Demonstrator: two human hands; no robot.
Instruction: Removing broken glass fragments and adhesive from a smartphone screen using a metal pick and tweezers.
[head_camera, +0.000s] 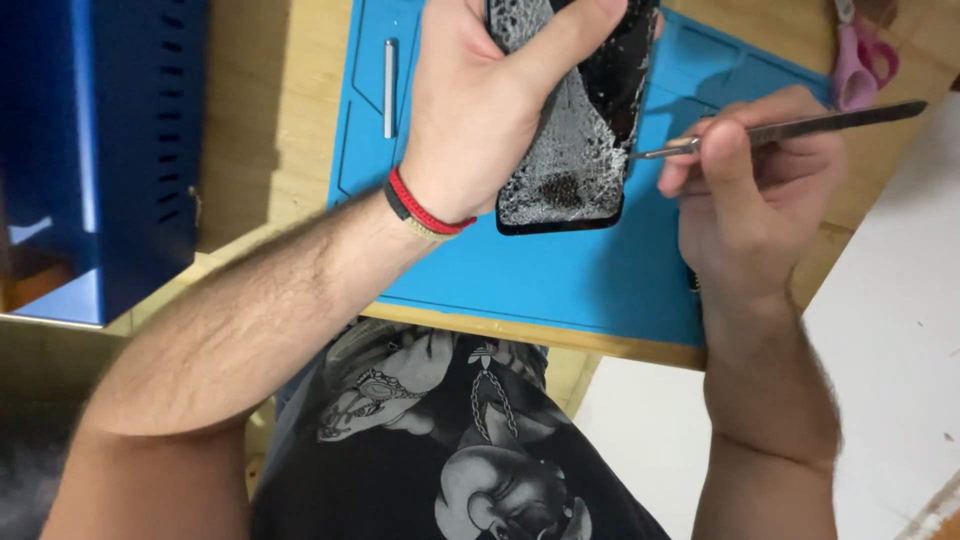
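At the far left, a blue metal cabinet (100, 150) with vent slots is seen standing on the wooden table (270, 120). Beside it, a blue work mat (560, 280) is spread over the table, and a slim silver rod-shaped tool (389, 88) is laid on the mat's left part, well apart from the hands.

Over the mat, a black smartphone (585, 130) with a badly shattered glass face is held up in the left hand (480, 110). The grip of that hand is clenched around the phone's left edge, with the thumb pressed across the cracked glass near the top. A red and black band (425, 210) is worn on the left wrist. The phone's lower end is raised above the mat, and whether it touches the mat cannot be told.

To the right, metal tweezers (780, 128) are pinched in the right hand (750, 190), whose grip is closed on the shaft between thumb and fingers. The tweezer tip is brought against the phone's right edge, about halfway down its side.

At the upper right corner, pink-handled scissors (858, 55) are seen lying on the table just past the mat. A white surface (890, 340) is visible at the lower right.
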